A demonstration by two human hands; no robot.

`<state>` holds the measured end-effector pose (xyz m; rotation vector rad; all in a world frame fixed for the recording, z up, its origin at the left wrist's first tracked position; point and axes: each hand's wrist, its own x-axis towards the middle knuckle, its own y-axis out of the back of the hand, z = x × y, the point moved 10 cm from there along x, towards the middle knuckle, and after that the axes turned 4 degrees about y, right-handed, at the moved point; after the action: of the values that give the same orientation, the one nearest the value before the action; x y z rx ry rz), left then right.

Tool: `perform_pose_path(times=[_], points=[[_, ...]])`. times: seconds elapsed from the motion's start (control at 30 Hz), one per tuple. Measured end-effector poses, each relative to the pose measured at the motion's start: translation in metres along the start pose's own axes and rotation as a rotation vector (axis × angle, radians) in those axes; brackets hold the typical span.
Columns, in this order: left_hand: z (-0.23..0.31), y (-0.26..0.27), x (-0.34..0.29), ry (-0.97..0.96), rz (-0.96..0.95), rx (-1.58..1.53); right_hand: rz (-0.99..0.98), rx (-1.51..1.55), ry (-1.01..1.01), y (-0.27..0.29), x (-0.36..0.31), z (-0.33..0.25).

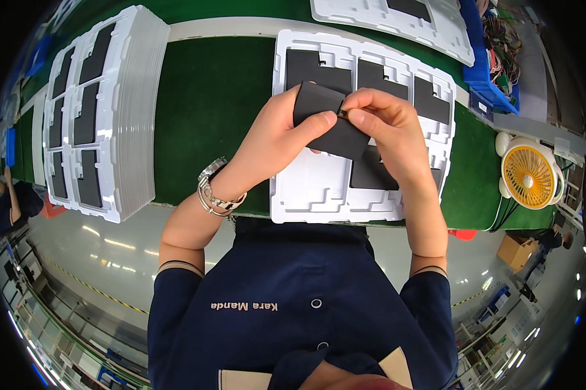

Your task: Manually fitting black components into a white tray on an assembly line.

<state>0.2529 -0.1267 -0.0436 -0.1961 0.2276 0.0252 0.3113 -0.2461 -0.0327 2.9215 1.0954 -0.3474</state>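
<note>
A flat black L-shaped pack (pixel 340 138) is held up over a white moulded tray (pixel 299 188). My left hand (pixel 270 136) grips it from the left, thumb across its face. At the pack's inner notch, the thumb and forefinger of my right hand (pixel 397 130) pinch a small dark tab or connector. Beneath my hands, the tray's compartments hold several similar black packs, among them one at the right (pixel 432 103) and one at the front (pixel 371 172). My wrists and fingers cover part of the tray.
To the left stands a tall stack of white trays (pixel 140 97), black packs in its top one. Another white tray (pixel 364 14) lies at the back. A blue bin (pixel 481 78) of wires and a yellow-and-white fan (pixel 528 172) are at the right of the green mat (pixel 208 117).
</note>
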Motion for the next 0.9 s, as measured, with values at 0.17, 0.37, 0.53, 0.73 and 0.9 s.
perform_pose_path(times=[0.17,0.37,0.53,0.73,0.9], points=[[-0.001,0.002,0.000,0.060,-0.039,-0.109,-0.134,-0.323,-0.038,0.001,-0.010,-0.018],[0.010,0.013,0.005,-0.186,0.036,0.066,-0.092,-0.657,-0.033,0.011,-0.025,-0.026],[0.019,0.023,0.005,-0.245,0.123,0.037,-0.114,-0.746,-0.040,0.000,-0.039,0.001],[0.017,0.020,0.004,-0.243,0.130,0.051,-0.060,-0.809,-0.038,-0.002,-0.048,0.004],[0.020,0.018,0.003,-0.243,0.121,0.055,0.044,-1.149,0.138,0.018,-0.059,-0.020]])
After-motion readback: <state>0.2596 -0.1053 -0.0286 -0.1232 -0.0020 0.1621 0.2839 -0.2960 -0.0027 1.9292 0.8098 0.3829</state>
